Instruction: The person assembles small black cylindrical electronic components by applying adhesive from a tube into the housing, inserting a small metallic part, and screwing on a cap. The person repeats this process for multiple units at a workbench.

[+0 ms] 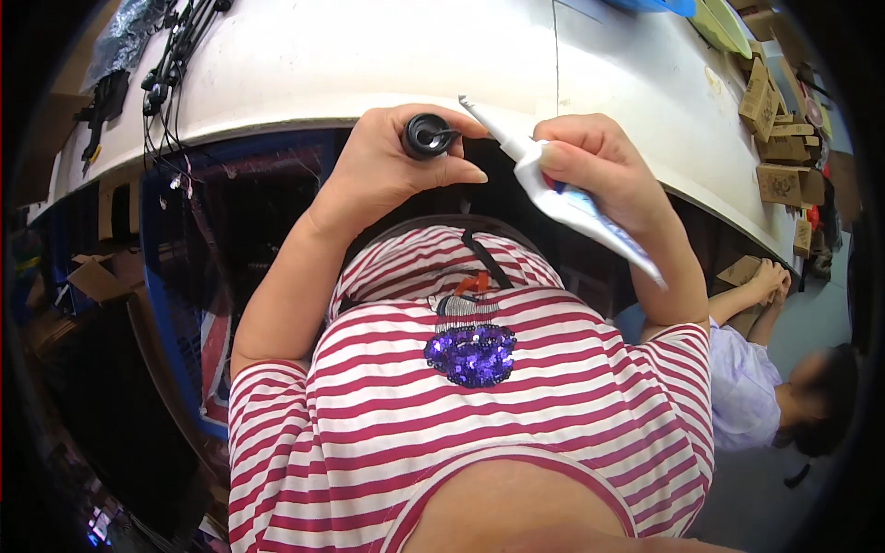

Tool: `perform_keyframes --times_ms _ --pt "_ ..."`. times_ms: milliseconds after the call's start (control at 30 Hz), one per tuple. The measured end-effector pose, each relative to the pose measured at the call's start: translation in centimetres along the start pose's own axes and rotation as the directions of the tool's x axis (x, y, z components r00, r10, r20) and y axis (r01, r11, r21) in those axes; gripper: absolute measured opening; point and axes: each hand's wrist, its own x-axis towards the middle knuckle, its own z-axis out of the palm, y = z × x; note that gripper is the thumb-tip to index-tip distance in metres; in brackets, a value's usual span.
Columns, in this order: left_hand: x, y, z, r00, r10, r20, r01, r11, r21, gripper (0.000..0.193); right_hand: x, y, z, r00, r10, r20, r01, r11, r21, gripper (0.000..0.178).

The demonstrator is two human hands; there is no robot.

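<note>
My left hand [369, 170] is wrapped round a short black cylindrical part [422, 152], its round hollow end facing up. A lighter surface shows inside that end; the rest of the part is hidden by the fingers. In my right hand [604, 166] is a squeezed white and blue glue tube [590, 221] with a long, narrow white nozzle [489, 120]. The thumb presses on the tube just below the nozzle. The nozzle tip points up and left, a little beyond the black part and apart from it. Both hands are over the near edge of the white table [369, 55].
Black cables [175, 69] lie on the table at left, beside a black and yellow tool [96, 138]. A blue container [650, 5] and a yellow-green basin [721, 28] stand at far right, near several small cardboard boxes [782, 184]. Another person [751, 387] sits at right.
</note>
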Motion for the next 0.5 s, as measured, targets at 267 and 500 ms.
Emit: perform_keyframes --times_ms 267,500 --pt "-0.7 -1.0 -0.3 0.996 0.078 0.051 -0.082 0.993 0.090 0.027 -0.2 1.1 1.2 0.975 0.221 0.012 -0.219 0.957 0.191 0.030" --pt "-1.2 -1.6 -0.5 0.984 0.171 0.051 -0.176 0.975 0.133 0.027 -0.1 1.3 2.1 0.944 0.328 0.047 -0.321 0.869 0.377 0.024"
